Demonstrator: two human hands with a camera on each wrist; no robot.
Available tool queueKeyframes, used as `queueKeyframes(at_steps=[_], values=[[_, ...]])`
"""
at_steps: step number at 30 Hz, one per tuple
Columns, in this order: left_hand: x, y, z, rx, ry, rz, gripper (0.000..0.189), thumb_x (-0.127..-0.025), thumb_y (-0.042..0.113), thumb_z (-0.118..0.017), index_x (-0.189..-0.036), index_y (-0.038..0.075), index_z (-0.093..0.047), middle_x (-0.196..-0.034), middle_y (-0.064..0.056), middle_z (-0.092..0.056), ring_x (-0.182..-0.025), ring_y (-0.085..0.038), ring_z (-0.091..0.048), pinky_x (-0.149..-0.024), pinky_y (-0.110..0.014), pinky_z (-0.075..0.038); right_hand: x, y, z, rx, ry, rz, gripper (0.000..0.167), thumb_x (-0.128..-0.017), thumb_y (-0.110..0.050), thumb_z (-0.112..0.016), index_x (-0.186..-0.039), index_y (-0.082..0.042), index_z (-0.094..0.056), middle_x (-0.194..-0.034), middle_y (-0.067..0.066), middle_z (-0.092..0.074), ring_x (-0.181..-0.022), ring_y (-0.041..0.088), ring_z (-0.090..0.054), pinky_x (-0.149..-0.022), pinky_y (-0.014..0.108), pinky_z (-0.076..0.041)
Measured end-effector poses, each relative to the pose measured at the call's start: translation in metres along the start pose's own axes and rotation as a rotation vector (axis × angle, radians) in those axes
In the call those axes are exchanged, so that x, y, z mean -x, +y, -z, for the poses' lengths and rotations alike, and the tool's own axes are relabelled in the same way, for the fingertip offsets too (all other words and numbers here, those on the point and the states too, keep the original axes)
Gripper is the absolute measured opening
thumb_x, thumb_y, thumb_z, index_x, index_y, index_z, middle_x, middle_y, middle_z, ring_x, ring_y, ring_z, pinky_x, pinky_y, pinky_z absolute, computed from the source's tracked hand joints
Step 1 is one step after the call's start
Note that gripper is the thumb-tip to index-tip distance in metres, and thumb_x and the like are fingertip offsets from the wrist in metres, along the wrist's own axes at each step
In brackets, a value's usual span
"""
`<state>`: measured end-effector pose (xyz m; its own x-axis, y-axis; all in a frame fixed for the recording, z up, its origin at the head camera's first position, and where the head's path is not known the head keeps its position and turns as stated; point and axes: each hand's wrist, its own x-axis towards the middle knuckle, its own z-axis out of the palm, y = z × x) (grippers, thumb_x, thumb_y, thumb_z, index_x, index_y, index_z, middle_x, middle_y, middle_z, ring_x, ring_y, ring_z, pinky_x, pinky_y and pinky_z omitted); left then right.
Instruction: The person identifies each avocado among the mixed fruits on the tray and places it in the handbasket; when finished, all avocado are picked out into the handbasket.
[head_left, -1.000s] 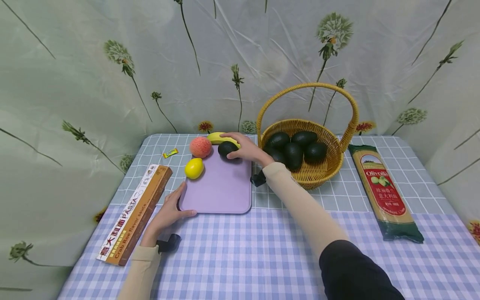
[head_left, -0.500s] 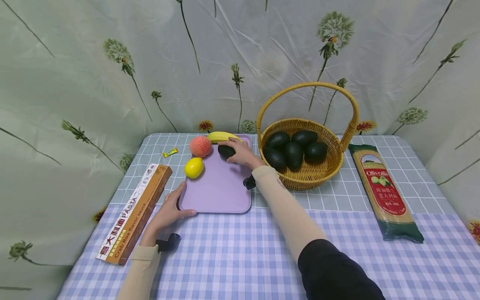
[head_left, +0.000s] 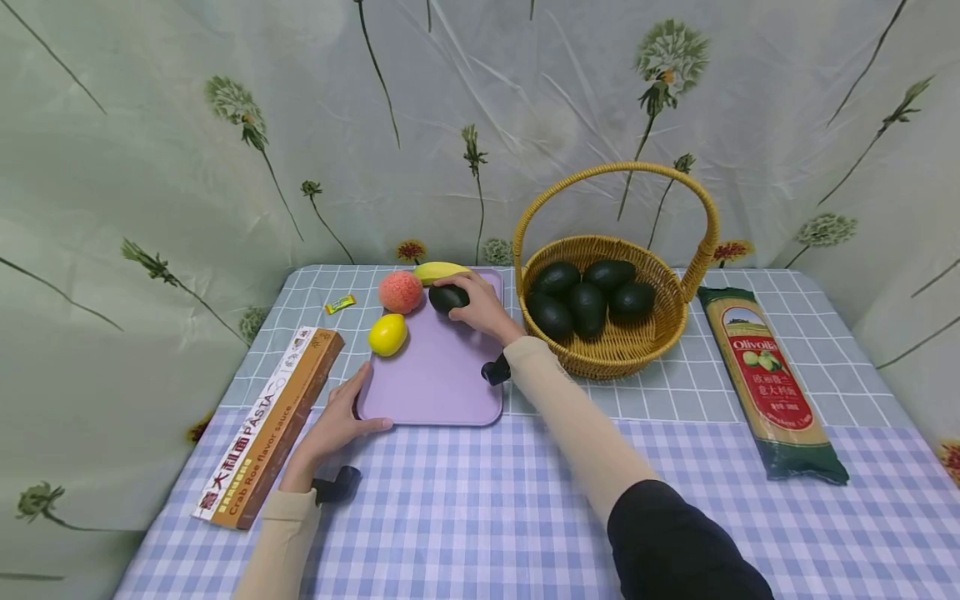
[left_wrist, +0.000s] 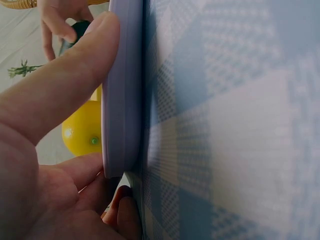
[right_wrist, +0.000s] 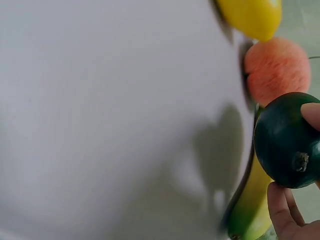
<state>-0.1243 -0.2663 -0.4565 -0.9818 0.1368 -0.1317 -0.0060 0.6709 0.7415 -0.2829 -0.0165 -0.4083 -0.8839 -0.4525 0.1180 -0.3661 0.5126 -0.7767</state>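
My right hand [head_left: 482, 307] pinches a dark green avocado [head_left: 447, 297] between thumb and fingers, over the far part of the lilac tray [head_left: 435, 379]. In the right wrist view, the avocado [right_wrist: 285, 142] shows its stem end, and a shadow falls on the tray beside it. My left hand [head_left: 341, 423] grips the tray's near left corner, thumb at the front rim and fingers at the left side. A yellow lemon [head_left: 387, 335], a pink-orange peach [head_left: 401, 292] and a banana [head_left: 437, 272] lie along the tray's left and far edges.
To the tray's right stands a wicker basket [head_left: 611, 365] with a tall handle, holding several avocados [head_left: 587, 308]. A pasta box [head_left: 272, 429] lies at the left, a pasta bag [head_left: 772, 379] at the right. A small yellow-green wrapped packet [head_left: 341, 305] lies near the peach.
My right hand has moved left and slightly down with the avocado, away from the basket, bringing it nearer the peach. The left hand stays at the tray corner.
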Motion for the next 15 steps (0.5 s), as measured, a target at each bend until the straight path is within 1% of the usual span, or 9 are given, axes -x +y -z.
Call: queueKeyframes(at_steps=[3, 6, 11, 15], values=[[0.001, 0.0, 0.0, -0.003, -0.001, -0.004, 0.107, -0.076, 0.028, -0.081, -0.152, 0.001, -0.012, -0.156, -0.022, -0.012, -0.136, -0.044, -0.013, -0.108, -0.061, -0.013, 0.003, -0.004, 0.004, -0.089, 0.001, 0.016, 0.05, -0.083, -0.001, -0.068, -0.13, -0.016, -0.059, -0.142, 0.008, -0.043, -0.123, 0.026, -0.041, -0.099, 0.042, -0.035], [0.001, -0.001, 0.0, 0.0, -0.005, -0.001, 0.107, -0.076, 0.029, -0.081, -0.152, 0.001, -0.011, -0.157, -0.022, -0.011, -0.137, -0.044, -0.013, -0.108, -0.061, -0.013, 0.01, -0.009, 0.013, -0.166, -0.028, 0.046, 0.051, -0.083, -0.001, -0.067, -0.131, -0.014, -0.058, -0.142, 0.008, -0.043, -0.119, 0.026, -0.043, -0.096, 0.04, -0.04], [0.001, -0.003, -0.001, 0.012, 0.002, -0.011, 0.108, -0.076, 0.031, -0.081, -0.153, 0.002, -0.011, -0.157, -0.022, -0.011, -0.136, -0.045, -0.012, -0.108, -0.062, -0.012, 0.026, -0.013, 0.036, -0.287, -0.136, 0.137, 0.049, -0.085, 0.0, -0.066, -0.132, -0.01, -0.056, -0.141, 0.007, -0.044, -0.117, 0.025, -0.045, -0.092, 0.04, -0.043], [0.002, -0.001, -0.002, 0.011, 0.026, -0.038, 0.109, -0.074, 0.034, -0.082, -0.153, 0.002, -0.013, -0.156, -0.022, -0.014, -0.134, -0.045, -0.015, -0.105, -0.064, -0.015, 0.046, -0.013, 0.06, -0.344, -0.237, 0.132, 0.048, -0.087, -0.007, -0.067, -0.133, -0.013, -0.055, -0.145, 0.001, -0.039, -0.11, 0.028, -0.049, -0.086, 0.04, -0.046]])
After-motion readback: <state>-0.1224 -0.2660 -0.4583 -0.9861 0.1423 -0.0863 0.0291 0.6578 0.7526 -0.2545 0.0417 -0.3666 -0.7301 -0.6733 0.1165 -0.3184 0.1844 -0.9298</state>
